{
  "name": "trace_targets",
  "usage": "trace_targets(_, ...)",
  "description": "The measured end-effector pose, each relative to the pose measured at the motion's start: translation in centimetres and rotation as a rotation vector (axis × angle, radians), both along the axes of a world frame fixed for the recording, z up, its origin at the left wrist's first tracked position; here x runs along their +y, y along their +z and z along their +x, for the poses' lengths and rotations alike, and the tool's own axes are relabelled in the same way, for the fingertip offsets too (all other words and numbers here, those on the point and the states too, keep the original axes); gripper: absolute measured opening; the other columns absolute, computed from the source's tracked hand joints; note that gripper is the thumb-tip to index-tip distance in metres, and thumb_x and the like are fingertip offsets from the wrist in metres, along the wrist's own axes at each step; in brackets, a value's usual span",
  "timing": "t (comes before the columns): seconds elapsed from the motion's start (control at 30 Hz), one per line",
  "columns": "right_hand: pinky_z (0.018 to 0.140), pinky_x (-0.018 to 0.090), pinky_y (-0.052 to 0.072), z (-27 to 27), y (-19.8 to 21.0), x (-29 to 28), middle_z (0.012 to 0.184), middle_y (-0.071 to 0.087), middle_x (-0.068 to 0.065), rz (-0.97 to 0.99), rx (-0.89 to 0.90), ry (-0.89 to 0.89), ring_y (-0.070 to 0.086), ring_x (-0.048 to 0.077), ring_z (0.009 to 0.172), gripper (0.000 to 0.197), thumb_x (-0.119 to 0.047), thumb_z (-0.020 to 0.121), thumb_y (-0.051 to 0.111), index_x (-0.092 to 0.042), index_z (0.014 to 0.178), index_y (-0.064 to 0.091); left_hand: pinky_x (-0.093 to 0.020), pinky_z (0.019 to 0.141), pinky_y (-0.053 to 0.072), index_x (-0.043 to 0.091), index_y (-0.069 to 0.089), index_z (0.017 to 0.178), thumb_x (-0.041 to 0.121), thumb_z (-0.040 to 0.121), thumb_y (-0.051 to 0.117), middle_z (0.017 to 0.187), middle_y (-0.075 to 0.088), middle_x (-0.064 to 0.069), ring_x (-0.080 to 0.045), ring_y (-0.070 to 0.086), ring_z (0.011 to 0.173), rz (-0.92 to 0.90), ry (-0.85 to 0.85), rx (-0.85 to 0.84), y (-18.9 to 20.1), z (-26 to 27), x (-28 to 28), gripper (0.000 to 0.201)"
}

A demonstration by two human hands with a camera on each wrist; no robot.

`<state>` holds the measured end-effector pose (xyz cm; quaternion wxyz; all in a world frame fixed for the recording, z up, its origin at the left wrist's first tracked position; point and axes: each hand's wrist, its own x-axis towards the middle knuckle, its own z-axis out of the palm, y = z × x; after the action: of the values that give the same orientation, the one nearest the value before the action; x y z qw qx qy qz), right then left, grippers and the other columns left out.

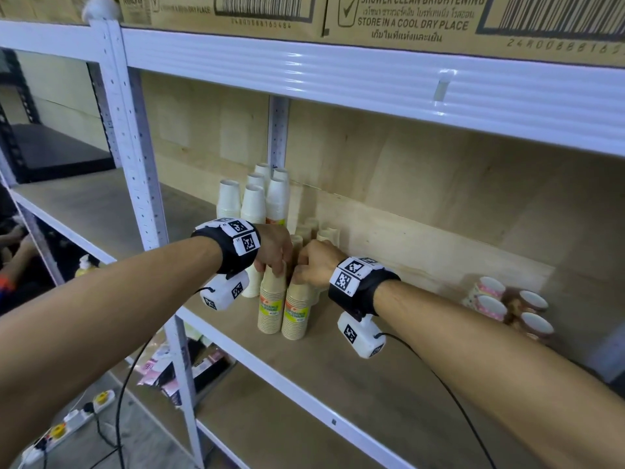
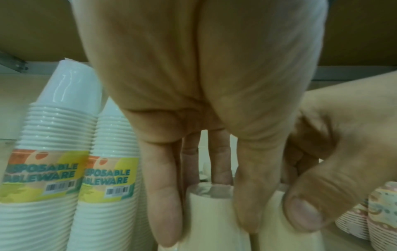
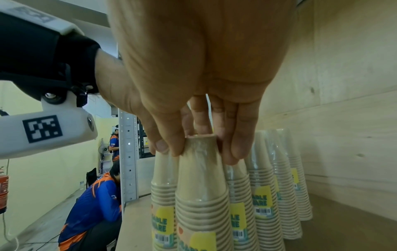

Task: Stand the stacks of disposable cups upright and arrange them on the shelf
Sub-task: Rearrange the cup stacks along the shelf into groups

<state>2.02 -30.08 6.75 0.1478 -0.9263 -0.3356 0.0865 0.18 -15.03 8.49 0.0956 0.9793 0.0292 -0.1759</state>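
Note:
Two upright stacks of tan disposable cups stand side by side near the front of the wooden shelf [image 1: 372,384]. My left hand [image 1: 275,269] grips the top of the left tan stack [image 1: 271,306], its fingers [image 2: 165,212] curled round the topmost cup. My right hand [image 1: 299,269] grips the top of the right tan stack [image 1: 296,313], pinching the cup base [image 3: 201,169] between thumb and fingers. More tan stacks [image 3: 268,195] stand upright behind them. White cup stacks [image 1: 252,201] stand upright at the back left. Patterned cup stacks [image 1: 507,306] lie on their sides at the right.
The upper shelf beam [image 1: 338,72] runs close overhead, with cardboard boxes [image 1: 406,18] on top. A white upright post [image 1: 135,147] bounds the bay on the left. Bare shelf board lies between the tan stacks and the patterned ones. A crouching person [image 3: 96,203] is beyond the shelf.

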Motion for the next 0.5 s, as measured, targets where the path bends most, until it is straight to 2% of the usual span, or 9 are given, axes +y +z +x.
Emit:
trace_targets(0.07, 0.050, 0.022, 0.037, 0.3, 0.0, -0.2, 0.074, 0.059, 0.002, -0.020, 0.013, 0.001, 0.059, 0.020, 0.075, 0.028, -0.024, 0.077, 0.076, -0.020, 0.058, 0.055, -0.029, 0.063, 0.058, 0.016, 0.066, 0.119, 0.020, 0.081, 0.075, 0.104, 0.071, -0.005, -0.024, 0.074, 0.080, -0.007, -0.017, 0.003, 0.1, 0.2, -0.3, 0.039)
trace_targets(0.13, 0.056, 0.023, 0.042, 0.8, 0.3, -0.6, 0.083, 0.062, 0.004, -0.035, 0.017, -0.006, 0.061, 0.022, 0.082, 0.023, -0.025, 0.075, 0.077, -0.017, 0.063, 0.059, -0.032, 0.070, 0.059, 0.016, 0.068, 0.115, 0.019, 0.081, 0.076, 0.103, 0.071, -0.005, -0.025, 0.074, 0.083, -0.014, -0.035, 0.002, 0.4, 0.4, -0.8, 0.036)
trace_targets(0.17, 0.057, 0.023, 0.043, 0.9, 0.5, -0.9, 0.089, 0.063, 0.006, -0.037, 0.012, -0.009, 0.061, 0.022, 0.084, 0.018, -0.025, 0.075, 0.077, -0.012, 0.071, 0.065, -0.032, 0.072, 0.059, 0.016, 0.068, 0.114, 0.019, 0.081, 0.076, 0.104, 0.071, -0.005, -0.025, 0.074, 0.084, -0.020, -0.042, 0.003, 0.5, 0.6, -1.0, 0.035)
trace_targets(0.23, 0.054, 0.022, 0.041, 1.2, 1.0, -1.9, 0.097, 0.064, 0.007, -0.043, 0.005, -0.022, 0.060, 0.020, 0.083, 0.029, -0.026, 0.077, 0.078, -0.004, 0.094, 0.071, -0.031, 0.071, 0.058, 0.015, 0.068, 0.114, 0.019, 0.080, 0.077, 0.107, 0.072, -0.008, -0.025, 0.074, 0.083, -0.040, -0.064, 0.011, 0.8, 1.2, -1.6, 0.036)
trace_targets(0.3, 0.056, 0.022, 0.041, 1.6, 1.3, -3.0, 0.100, 0.060, 0.000, -0.035, 0.004, -0.042, 0.058, 0.017, 0.086, 0.038, -0.026, 0.077, 0.078, -0.004, 0.106, 0.070, -0.031, 0.070, 0.058, 0.012, 0.070, 0.110, 0.018, 0.079, 0.078, 0.106, 0.072, -0.012, -0.025, 0.073, 0.080, -0.059, -0.099, 0.009, 1.2, 1.8, -2.5, 0.033)
trace_targets(0.4, 0.058, 0.023, 0.044, 2.6, 1.8, -4.8, 0.090, 0.064, 0.001, -0.042, 0.002, -0.099, 0.062, 0.019, 0.082, 0.034, -0.027, 0.074, 0.080, -0.007, 0.099, 0.070, -0.028, 0.062, 0.057, 0.010, 0.072, 0.100, 0.015, 0.077, 0.079, 0.101, 0.071, -0.015, -0.024, 0.069, 0.077, -0.095, -0.156, -0.004, 1.8, 3.0, -4.1, 0.024)
trace_targets(0.5, 0.061, 0.026, 0.049, 3.9, 2.1, -6.7, 0.087, 0.068, 0.005, -0.056, 0.004, -0.174, 0.066, 0.022, 0.081, 0.034, -0.031, 0.070, 0.081, -0.008, 0.093, 0.070, -0.023, 0.055, 0.054, 0.007, 0.072, 0.106, 0.013, 0.077, 0.079, 0.096, 0.068, -0.013, -0.019, 0.064, 0.066, -0.142, -0.179, -0.020, 2.4, 4.1, -6.2, 0.030)
